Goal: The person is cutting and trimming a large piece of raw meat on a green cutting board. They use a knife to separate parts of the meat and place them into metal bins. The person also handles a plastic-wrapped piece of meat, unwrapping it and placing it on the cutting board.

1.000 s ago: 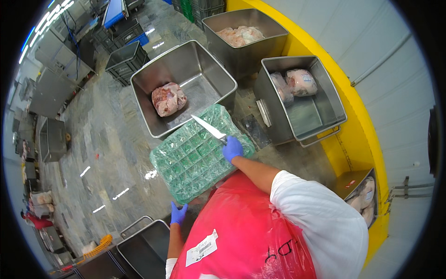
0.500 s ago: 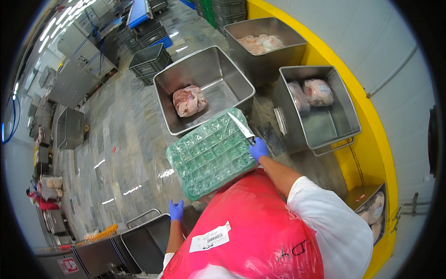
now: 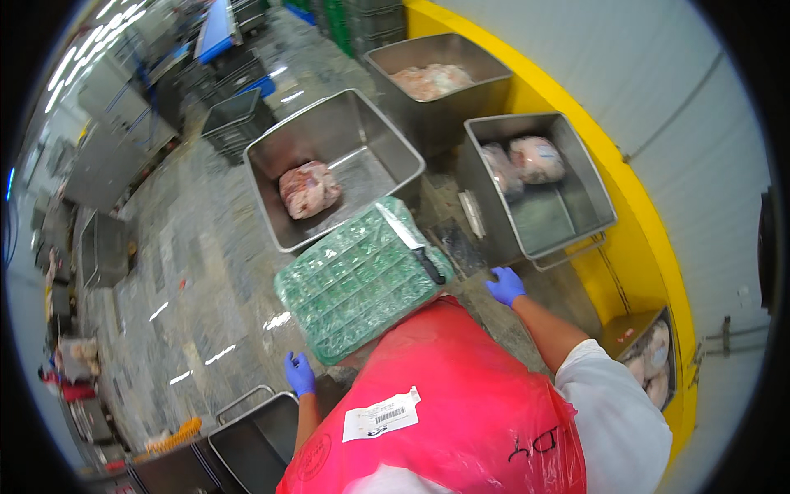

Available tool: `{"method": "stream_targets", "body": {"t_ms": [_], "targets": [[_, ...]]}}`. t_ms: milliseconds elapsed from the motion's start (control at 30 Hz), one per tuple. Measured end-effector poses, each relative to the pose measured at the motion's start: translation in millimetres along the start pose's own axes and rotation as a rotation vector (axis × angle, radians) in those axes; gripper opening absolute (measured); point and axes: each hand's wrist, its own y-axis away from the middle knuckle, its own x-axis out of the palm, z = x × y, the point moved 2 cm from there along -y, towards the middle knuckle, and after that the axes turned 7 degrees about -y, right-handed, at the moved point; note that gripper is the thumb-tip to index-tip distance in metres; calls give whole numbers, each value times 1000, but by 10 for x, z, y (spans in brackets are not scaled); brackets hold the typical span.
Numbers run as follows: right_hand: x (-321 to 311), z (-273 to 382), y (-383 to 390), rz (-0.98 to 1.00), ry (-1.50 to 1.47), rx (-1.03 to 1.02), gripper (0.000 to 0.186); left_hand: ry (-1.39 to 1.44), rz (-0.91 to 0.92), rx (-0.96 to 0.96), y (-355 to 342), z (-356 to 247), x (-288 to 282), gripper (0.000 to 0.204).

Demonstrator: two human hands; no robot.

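Observation:
A knife point(image 3: 428, 265) with a black handle and long pale blade lies on an upside-down-looking green gridded crate point(image 3: 354, 284) wrapped in clear plastic. The blade points away from me. To the right of the handle, and apart from it, my right hand point(image 3: 506, 286) in a blue-purple glove hangs open with nothing in it. My left hand point(image 3: 300, 375), gloved alike, is open and empty below the crate's near left corner. Just beyond the crate, a large piece of raw meat point(image 3: 309, 189) sits in a steel tub point(image 3: 271, 235).
To the right, a steel bin point(image 3: 568, 247) contains plastic-wrapped meat point(image 3: 536, 160). Behind it, another bin point(image 3: 444, 115) has pale meat pieces. Grey crates point(image 3: 239, 123) stand at the far left. A bin with a handle point(image 3: 259, 436) is near my left arm. A yellow kerb point(image 3: 658, 239) edges the right wall.
My right hand has let go of the knife and drawn away to the right. The knife now rests on the wrapped crate. My left hand stays low and empty; the whole view has shifted slightly.

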Motion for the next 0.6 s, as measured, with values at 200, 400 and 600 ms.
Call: {"method": "stream_targets", "body": {"t_ms": [200, 400, 600], "targets": [[-254, -2319, 902, 30, 38, 536, 45, 28, -61, 171, -207, -819, 472, 36], [-17, -3263, 1262, 142, 32, 654, 42, 191, 147, 338, -346, -2202, 1110, 34], [-469, -2488, 393, 118, -527, 599, 42, 155, 238, 364, 33, -3263, 1760, 37]]}}
